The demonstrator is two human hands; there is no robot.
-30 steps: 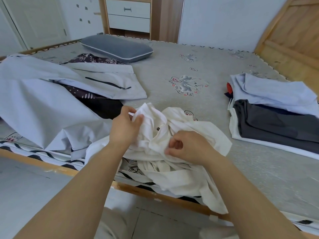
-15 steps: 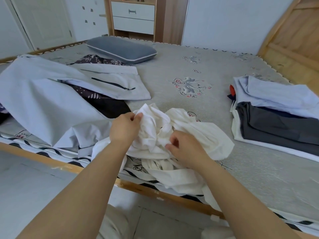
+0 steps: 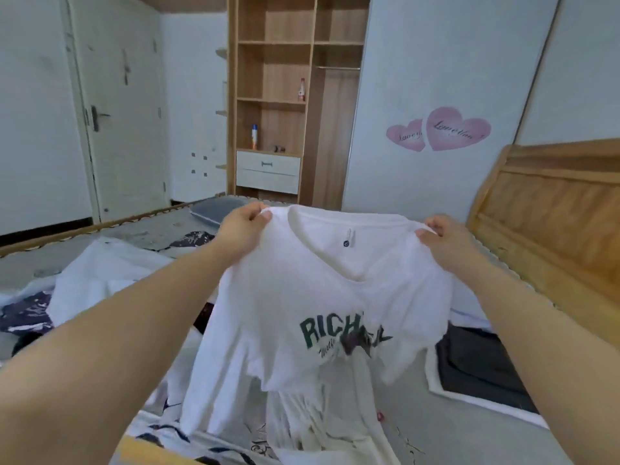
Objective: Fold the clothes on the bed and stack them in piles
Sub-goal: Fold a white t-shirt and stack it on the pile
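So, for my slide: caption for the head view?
Both hands, left and right, hold a white printed T-shirt up by its shoulders above the bed.

- 1 view only, from a camera worn on the person's head at the near edge of the bed (image 3: pixel 419 427), facing across it toward the far wall.
- The wide-angle lens bends the door (image 3: pixel 117 105) at far left and the headboard (image 3: pixel 553 209) at right.
- The forearms enter from the near corners; the left hand (image 3: pixel 241 229) and right hand (image 3: pixel 446 238) sit close at mid-frame, with the white T-shirt (image 3: pixel 318 297) filling the centre.
- The wooden shelf unit (image 3: pixel 278 95) stands far, straight ahead.
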